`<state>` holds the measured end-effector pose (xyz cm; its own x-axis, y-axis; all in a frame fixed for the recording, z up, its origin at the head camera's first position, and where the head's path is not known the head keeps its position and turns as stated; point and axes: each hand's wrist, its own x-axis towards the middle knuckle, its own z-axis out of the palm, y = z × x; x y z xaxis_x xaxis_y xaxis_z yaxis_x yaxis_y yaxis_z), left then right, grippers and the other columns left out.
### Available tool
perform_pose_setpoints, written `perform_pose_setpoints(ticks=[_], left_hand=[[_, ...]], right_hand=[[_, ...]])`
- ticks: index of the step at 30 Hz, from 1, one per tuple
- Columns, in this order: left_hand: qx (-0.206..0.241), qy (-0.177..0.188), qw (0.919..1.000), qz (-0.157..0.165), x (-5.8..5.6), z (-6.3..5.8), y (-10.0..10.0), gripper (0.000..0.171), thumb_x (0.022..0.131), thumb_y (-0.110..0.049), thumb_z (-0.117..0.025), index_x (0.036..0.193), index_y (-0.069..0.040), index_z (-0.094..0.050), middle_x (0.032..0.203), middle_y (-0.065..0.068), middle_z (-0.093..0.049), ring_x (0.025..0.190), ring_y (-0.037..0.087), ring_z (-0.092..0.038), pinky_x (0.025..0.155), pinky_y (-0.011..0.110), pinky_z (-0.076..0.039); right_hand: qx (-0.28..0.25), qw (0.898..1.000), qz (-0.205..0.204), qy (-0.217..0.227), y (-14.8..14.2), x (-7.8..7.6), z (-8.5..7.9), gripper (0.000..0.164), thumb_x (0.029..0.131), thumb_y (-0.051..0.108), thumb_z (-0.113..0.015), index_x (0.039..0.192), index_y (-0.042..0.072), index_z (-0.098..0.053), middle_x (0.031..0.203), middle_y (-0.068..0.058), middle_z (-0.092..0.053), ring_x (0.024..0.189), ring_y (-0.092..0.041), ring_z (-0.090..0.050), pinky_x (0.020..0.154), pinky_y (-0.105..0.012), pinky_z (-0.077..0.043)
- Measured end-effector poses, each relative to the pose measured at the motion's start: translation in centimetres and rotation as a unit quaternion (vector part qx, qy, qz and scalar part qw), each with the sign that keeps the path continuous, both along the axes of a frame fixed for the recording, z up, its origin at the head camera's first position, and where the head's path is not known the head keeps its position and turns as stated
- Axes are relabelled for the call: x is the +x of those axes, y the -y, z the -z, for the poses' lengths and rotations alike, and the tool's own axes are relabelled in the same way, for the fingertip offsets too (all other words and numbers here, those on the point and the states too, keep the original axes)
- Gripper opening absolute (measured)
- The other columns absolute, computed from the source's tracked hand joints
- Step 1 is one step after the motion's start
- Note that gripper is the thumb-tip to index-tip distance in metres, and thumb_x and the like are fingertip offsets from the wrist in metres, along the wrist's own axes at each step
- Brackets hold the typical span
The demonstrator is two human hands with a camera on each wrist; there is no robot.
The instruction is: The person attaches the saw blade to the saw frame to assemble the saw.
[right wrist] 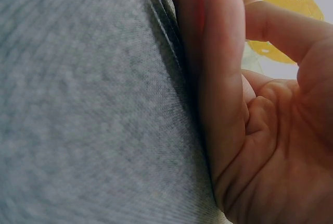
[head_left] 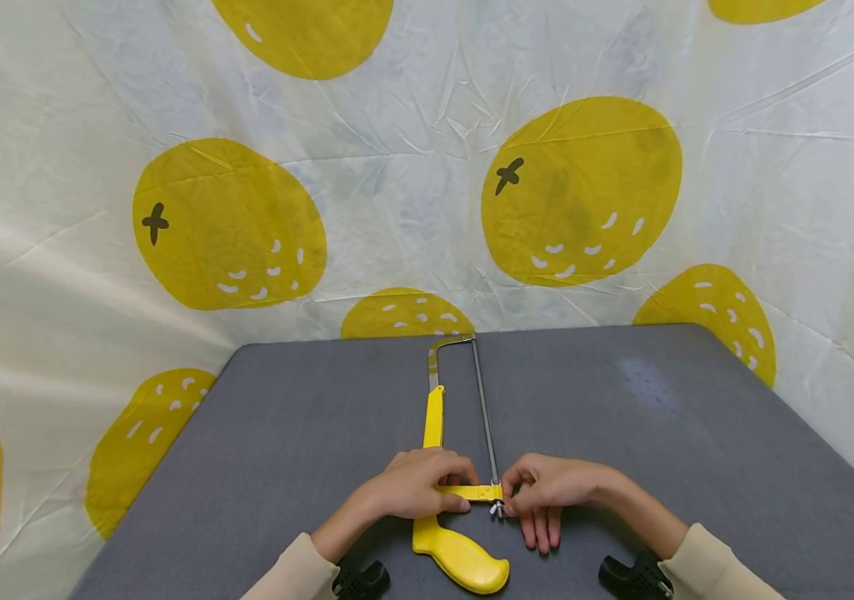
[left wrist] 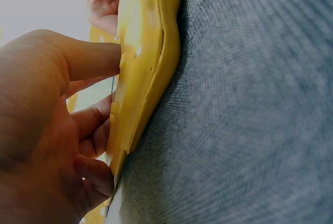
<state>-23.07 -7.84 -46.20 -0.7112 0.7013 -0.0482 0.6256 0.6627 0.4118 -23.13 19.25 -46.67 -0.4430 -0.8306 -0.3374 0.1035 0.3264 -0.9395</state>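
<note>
A hacksaw (head_left: 436, 417) with a yellow handle (head_left: 471, 562) lies on the grey table, its thin blade (head_left: 483, 400) running along the right side of the frame. My left hand (head_left: 422, 483) grips the yellow frame just above the handle, thumb on the near side of the short crossbar and fingers over the far side. In the left wrist view, its thumb presses the yellow body (left wrist: 148, 52). At the crossbar's right end sits a small metal wing nut (head_left: 497, 510). My right hand (head_left: 554, 492) has thumb and index finger pinched at it, while its other fingers rest on the table.
The grey table (head_left: 284, 433) reaches back to a white curtain (head_left: 404, 208) printed with yellow fruit. A pale mark (head_left: 647, 383) shows on the tabletop at the right. Black wrist devices (head_left: 362, 581) sit under both sleeves.
</note>
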Motion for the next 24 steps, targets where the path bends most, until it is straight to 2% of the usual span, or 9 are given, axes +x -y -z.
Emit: perform_pose_setpoints(ticks=[24], left_hand=[[-0.001, 0.002, 1.0000, -0.004, 0.03, 0.18, -0.07, 0.017, 0.094, -0.041, -0.074, 0.111, -0.043, -0.070, 0.087, -0.018, -0.056, 0.075, 0.000, -0.050, 0.064, 0.022, -0.037]], right_hand=[[-0.007, 1.000, -0.002, 0.010, 0.06, -0.11, 0.39, 0.010, 0.099, 0.009, -0.062, 0.102, -0.001, -0.062, 0.070, -0.005, -0.072, 0.056, -0.008, -0.071, 0.051, -0.025, -0.056]])
